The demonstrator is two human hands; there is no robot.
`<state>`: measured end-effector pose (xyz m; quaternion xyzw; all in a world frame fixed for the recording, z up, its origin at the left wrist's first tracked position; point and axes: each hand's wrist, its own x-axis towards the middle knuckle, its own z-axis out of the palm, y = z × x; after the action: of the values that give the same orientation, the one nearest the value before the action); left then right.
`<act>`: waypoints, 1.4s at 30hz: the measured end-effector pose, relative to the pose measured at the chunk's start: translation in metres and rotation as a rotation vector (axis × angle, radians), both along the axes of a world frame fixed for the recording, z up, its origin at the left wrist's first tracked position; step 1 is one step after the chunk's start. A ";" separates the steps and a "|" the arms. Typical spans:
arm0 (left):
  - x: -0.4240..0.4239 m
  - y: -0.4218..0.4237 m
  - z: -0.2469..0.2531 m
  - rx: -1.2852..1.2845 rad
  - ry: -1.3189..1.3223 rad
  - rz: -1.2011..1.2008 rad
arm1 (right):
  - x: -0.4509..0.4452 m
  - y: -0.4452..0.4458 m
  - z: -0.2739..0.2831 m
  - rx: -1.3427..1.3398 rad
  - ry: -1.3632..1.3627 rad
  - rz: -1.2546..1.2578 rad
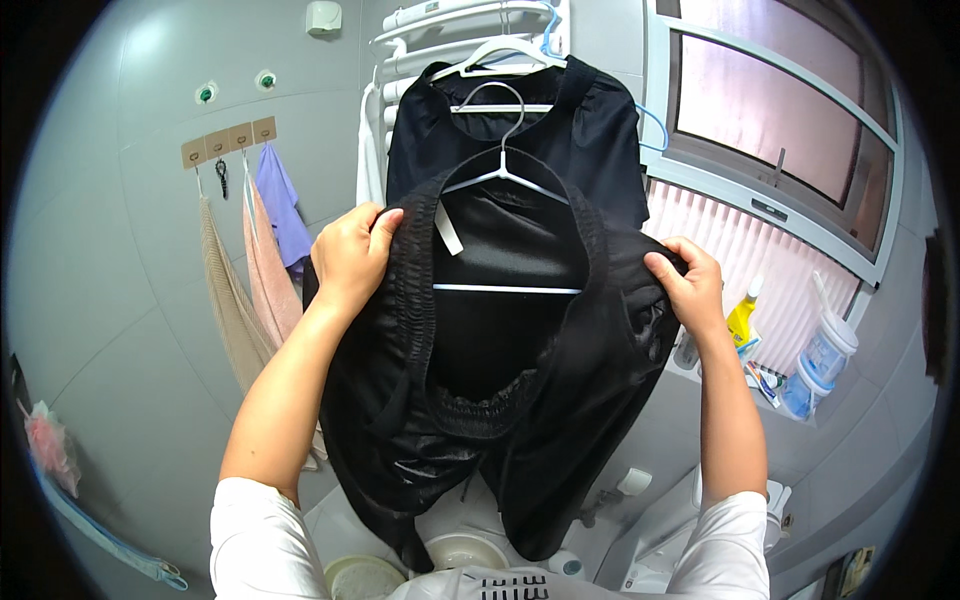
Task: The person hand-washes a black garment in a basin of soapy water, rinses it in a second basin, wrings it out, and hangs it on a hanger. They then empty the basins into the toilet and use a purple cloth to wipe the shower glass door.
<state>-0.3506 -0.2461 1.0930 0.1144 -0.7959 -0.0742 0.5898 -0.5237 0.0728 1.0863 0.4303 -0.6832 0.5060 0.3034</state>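
Black trousers (375, 360) with a gathered elastic waistband hang before me, the waist spread wide. My left hand (355, 251) pinches the fabric beside the waistband on the left. On the right, my right hand (686, 281) grips the trousers at the outer side. A white clothes hanger (502, 175) with a metal hook is inside the waist, its white lower bar crossing the opening. A pale tag (450, 228) shows at the inner waistband. Behind, a black top (600, 142) hangs on another white hanger (501, 51) from a white towel rack (442, 24).
Towels (274, 285) hang from wall hooks at the left. At the right are a window (772, 120), a yellow bottle (741, 319) and plastic tubs (821, 360) on a ledge. Basins (465, 553) stand below; a mesh bath sponge (51, 446) hangs far left.
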 end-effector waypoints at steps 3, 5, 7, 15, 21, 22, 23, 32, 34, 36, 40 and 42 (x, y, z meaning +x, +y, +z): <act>-0.014 -0.002 0.013 0.002 0.036 -0.068 | -0.005 -0.001 0.011 -0.185 -0.034 -0.050; -0.027 -0.008 0.025 -0.031 0.120 -0.102 | -0.003 -0.003 0.032 -0.300 0.054 -0.035; -0.015 -0.007 0.043 0.126 -0.037 0.044 | -0.004 -0.004 0.053 -0.356 0.074 0.017; -0.013 -0.096 -0.069 1.163 -0.216 -1.368 | -0.020 -0.011 0.123 -0.372 0.133 0.097; -0.044 -0.052 -0.163 1.264 -0.369 -0.986 | -0.031 -0.036 0.173 -0.268 0.304 -0.263; -0.057 -0.041 -0.139 1.264 -0.346 -0.884 | -0.038 -0.041 0.180 -0.255 0.320 -0.346; -0.064 -0.013 -0.103 1.317 -0.164 -0.851 | -0.039 -0.043 0.187 -0.215 0.292 -0.375; -0.103 -0.067 0.008 1.071 0.331 -1.334 | -0.028 -0.106 0.256 -0.175 0.082 -0.610; -0.107 -0.078 0.007 1.065 0.360 -1.405 | -0.026 -0.121 0.263 -0.180 0.030 -0.624; -0.107 -0.083 0.006 1.066 0.375 -1.456 | -0.026 -0.132 0.265 -0.192 0.022 -0.646; -0.117 -0.097 -0.009 1.126 0.363 -1.410 | -0.028 -0.144 0.262 -0.148 -0.003 -0.678; -0.116 -0.099 -0.019 1.174 0.374 -1.335 | -0.026 -0.150 0.257 -0.105 -0.015 -0.665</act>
<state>-0.4670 -0.3452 1.0735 -0.1021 -0.4222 -0.8115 0.3908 -0.5501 -0.0776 1.3434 0.1638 -0.7614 0.4171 0.4685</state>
